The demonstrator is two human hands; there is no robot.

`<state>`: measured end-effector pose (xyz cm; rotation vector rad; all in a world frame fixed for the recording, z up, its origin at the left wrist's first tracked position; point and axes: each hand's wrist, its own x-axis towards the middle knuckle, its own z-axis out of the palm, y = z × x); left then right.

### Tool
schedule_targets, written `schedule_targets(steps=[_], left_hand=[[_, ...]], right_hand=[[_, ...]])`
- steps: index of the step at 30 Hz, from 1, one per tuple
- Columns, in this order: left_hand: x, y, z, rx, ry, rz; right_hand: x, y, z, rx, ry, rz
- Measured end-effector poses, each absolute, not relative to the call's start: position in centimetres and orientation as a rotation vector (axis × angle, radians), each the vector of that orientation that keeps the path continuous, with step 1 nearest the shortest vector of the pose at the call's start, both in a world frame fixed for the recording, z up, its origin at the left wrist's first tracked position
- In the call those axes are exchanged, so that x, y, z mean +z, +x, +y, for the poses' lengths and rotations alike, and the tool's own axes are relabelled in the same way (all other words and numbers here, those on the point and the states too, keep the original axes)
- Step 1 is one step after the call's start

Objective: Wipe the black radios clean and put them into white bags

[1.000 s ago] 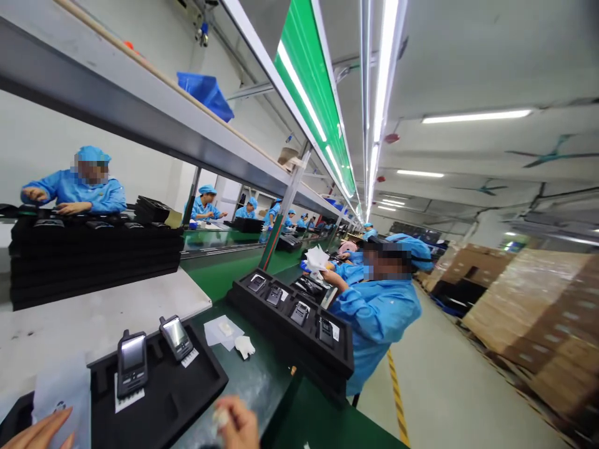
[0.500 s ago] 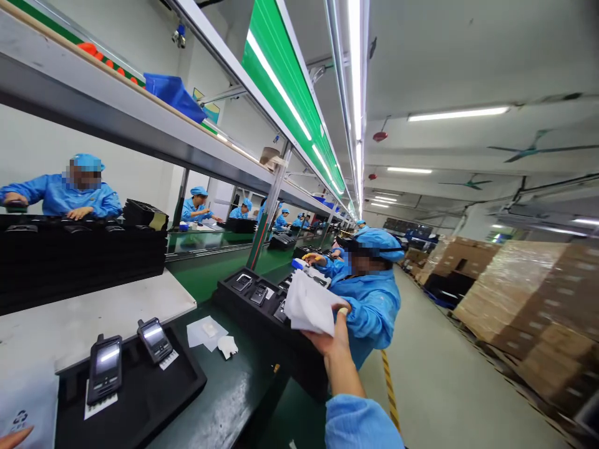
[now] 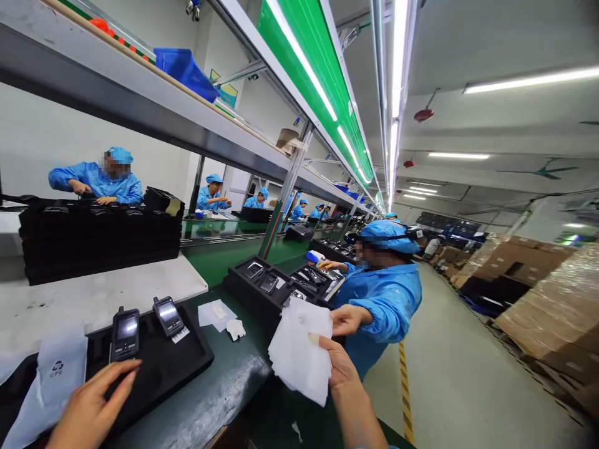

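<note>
My right hand [image 3: 344,365] grips a fanned stack of white plastic bags [image 3: 302,349], thumb on top and fingers underneath. A co-worker's hand [image 3: 349,320] meets the stack's upper right edge; whether it grips the stack I cannot tell. Over the near side of a black foam tray [image 3: 187,368], my left hand [image 3: 96,399] has thumb and forefinger stretched out, with nothing visible between them. Just beyond its fingertips lies a black handheld radio [image 3: 125,333] with a screen and stubby antenna. A second handheld radio [image 3: 168,317] rests to its right, above a white label strip [image 3: 180,335].
A frosted bag [image 3: 58,371] printed "CPE" lies left of the tray. White paper scraps [image 3: 235,329] sit on the green bench [image 3: 224,386]. Another black tray [image 3: 243,287] with devices stands ahead. Stacked black trays [image 3: 103,243] are at left; a metal post [image 3: 290,181] rises mid-bench.
The white bags have moved down and now show flatter and fanned. My left hand has come further into view over the tray. The camera view has turned left.
</note>
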<state>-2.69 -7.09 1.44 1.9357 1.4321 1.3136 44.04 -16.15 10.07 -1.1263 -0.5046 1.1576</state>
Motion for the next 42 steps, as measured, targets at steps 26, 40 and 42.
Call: schedule_targets(steps=[26, 40, 42], left_hand=[[5.0, -23.9, -31.6, 2.418, 0.204, 1.361], [-6.2, -34.8, -32.3, 2.217, -0.040, 2.137], [-6.3, -34.9, -32.4, 2.198, -0.016, 2.149]], right_hand=[[7.8, -14.3, -11.6, 2.205, -0.127, -2.478], [-3.4, -18.6, -15.5, 1.032, -0.355, -2.685], [-3.9, -18.9, -15.5, 0.966, -0.370, -2.690]])
